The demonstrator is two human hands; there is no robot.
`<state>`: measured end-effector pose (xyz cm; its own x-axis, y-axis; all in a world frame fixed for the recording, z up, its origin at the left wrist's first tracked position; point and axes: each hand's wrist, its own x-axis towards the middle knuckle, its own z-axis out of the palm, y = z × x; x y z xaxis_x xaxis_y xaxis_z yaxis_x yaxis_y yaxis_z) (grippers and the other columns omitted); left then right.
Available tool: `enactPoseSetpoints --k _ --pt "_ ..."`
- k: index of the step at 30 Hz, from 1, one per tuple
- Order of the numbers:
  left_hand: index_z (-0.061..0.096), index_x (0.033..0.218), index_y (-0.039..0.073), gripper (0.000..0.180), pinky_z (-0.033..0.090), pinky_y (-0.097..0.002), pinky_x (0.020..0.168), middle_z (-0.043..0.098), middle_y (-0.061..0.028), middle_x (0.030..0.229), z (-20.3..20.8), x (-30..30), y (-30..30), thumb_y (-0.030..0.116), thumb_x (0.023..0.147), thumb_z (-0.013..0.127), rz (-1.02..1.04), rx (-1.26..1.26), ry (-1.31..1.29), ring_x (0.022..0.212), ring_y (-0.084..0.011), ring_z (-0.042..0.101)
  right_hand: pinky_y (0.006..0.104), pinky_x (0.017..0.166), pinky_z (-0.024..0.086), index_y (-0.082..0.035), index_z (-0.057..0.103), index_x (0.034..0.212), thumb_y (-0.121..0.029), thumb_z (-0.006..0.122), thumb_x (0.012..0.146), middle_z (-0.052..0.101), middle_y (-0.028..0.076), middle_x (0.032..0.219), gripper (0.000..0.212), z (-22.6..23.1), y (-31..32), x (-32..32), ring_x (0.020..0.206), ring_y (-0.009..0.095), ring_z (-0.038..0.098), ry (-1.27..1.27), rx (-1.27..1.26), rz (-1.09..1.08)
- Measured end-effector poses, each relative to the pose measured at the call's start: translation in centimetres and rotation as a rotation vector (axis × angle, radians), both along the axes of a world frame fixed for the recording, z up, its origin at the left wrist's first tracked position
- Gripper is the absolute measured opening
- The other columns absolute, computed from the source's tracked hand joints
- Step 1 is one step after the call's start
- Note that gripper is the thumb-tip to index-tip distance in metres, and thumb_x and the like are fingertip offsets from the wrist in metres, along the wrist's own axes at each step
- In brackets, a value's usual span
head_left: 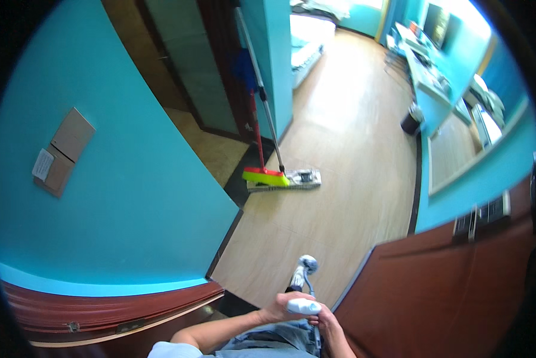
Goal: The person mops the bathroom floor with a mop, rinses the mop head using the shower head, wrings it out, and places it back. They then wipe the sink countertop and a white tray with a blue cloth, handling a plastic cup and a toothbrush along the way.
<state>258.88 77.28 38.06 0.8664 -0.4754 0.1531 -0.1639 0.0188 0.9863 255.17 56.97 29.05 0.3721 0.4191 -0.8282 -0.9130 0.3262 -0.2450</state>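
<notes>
Close to my body, a pale, rounded handle-like object (pixel 304 306) is between my two hands. From the left, my left hand (pixel 277 308) closes against it. My right hand (pixel 327 320) is closed against its right side, with the fingers partly hidden. Just beyond the hands, a white and dark shaft-like part (pixel 298 278) and a thin cord run toward a round greyish end (pixel 308 262). What kind of thing this is, and whether these parts are joined, I cannot make out.
A flat mop (pixel 309 178) and a red-handled broom with a yellow-green head (pixel 265 175) lean by the glass-panelled doorway at left. A brown door (pixel 441 286) stands at right. Farther off are a dark bin (pixel 411 121), a bed (pixel 309 42), a mirror (pixel 456 155) and a cluttered desk (pixel 426 71).
</notes>
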Motion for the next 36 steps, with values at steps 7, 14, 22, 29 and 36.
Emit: enactPoseSetpoints --k 7,14,22,29,36 --pt "0.059 0.113 0.003 0.047 0.052 -0.0323 0.087 0.064 -0.0136 0.111 4.0 17.9 7.2 0.009 0.071 0.078 0.371 0.137 -0.160 0.103 -0.0236 0.063 0.0196 0.035 0.027 -0.008 0.052 0.089 -0.032 0.051 0.095 0.043 -0.004 0.056 0.024 8.7 9.5 27.3 0.040 0.004 0.035 -0.281 -0.050 0.343" --pt "0.063 0.108 0.004 0.046 0.054 -0.0292 0.079 0.068 -0.0085 0.101 7.1 30.4 14.8 0.017 0.067 0.080 0.683 0.331 0.050 0.090 -0.0189 0.068 0.0254 0.043 0.032 -0.006 0.055 0.076 -0.035 0.056 0.090 0.046 -0.002 0.058 0.032 9.7 18.3 47.6 0.048 0.008 0.041 -0.716 -0.194 0.838" --pt "0.059 0.111 0.002 0.050 0.053 -0.0335 0.084 0.067 -0.0130 0.106 10.6 44.6 24.0 0.011 0.067 0.080 0.886 0.146 -0.136 0.095 -0.0236 0.066 0.0202 0.043 0.037 -0.004 0.061 0.104 -0.025 0.050 0.095 0.051 -0.002 0.068 0.025 9.7 28.4 65.8 0.051 0.005 0.045 -0.957 -0.353 0.838" --pt "0.058 0.115 0.001 0.053 0.053 -0.0325 0.083 0.064 -0.0145 0.111 12.6 47.2 28.0 0.011 0.068 0.080 1.141 0.183 -0.151 0.097 -0.0233 0.065 0.0235 0.038 0.029 -0.005 0.053 0.099 -0.029 0.050 0.096 0.046 0.000 0.064 0.024 8.6 39.8 74.5 0.045 0.009 0.037 -0.407 -0.114 1.033" --pt "0.061 0.113 0.000 0.050 0.053 -0.0314 0.082 0.065 -0.0135 0.106 10.5 51.2 34.9 0.010 0.068 0.080 1.496 0.164 -0.089 0.093 -0.0207 0.065 0.0253 0.039 0.026 -0.008 0.052 0.085 -0.027 0.048 0.096 0.044 -0.001 0.060 0.022 2.8 53.3 83.3 0.043 0.008 0.034 -0.423 -0.087 1.086"
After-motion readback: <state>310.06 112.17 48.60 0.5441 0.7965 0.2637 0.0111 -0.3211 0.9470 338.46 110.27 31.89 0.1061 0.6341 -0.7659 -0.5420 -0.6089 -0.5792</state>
